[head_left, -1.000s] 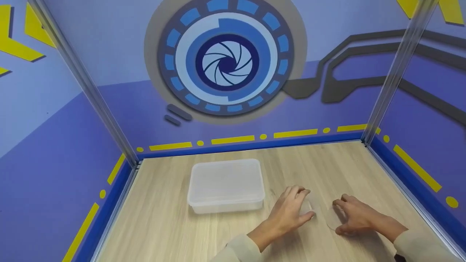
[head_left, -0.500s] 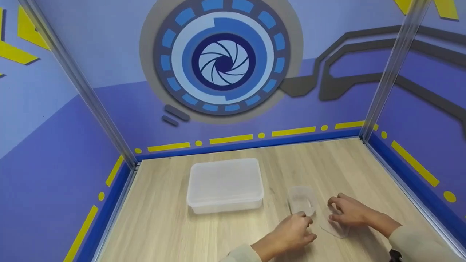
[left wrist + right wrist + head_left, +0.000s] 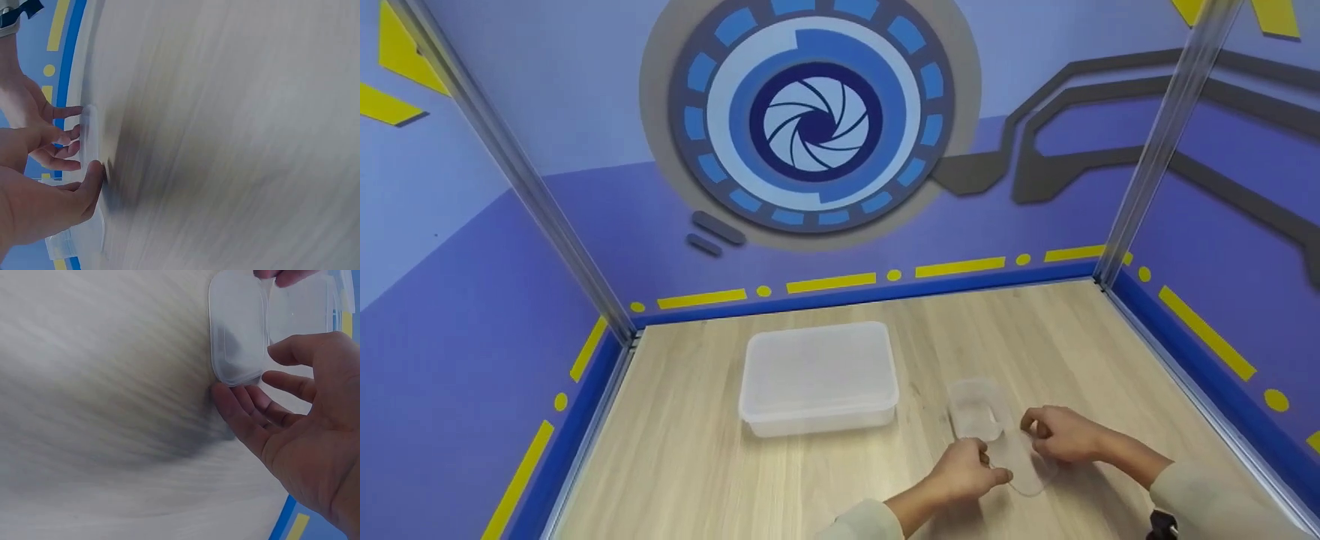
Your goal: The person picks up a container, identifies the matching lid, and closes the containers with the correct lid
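A clear plastic lid [image 3: 1024, 472] with rounded corners lies low over the wooden table, held between the hands. My left hand [image 3: 960, 472] pinches one end of it between thumb and fingers. At the opposite end, my right hand [image 3: 1065, 435] holds a corner, thumb on the long edge and fingertips along the short edge, as the right wrist view shows. Just beyond the lid stands a small clear food container [image 3: 976, 405], its top uncovered. In the right wrist view, the lid [image 3: 239, 332] partly borders this container [image 3: 298, 306].
A larger translucent storage box [image 3: 819, 375] with its lid on stands to the left of the small container. Blue-and-purple printed walls [image 3: 607, 247] and metal posts [image 3: 1155, 150] enclose the wooden table [image 3: 697, 465] at the back and sides.
The left hand has let go of the small container, drawn back toward the person and taken the lid's near end. The right hand has brought the lid leftward, turning it.
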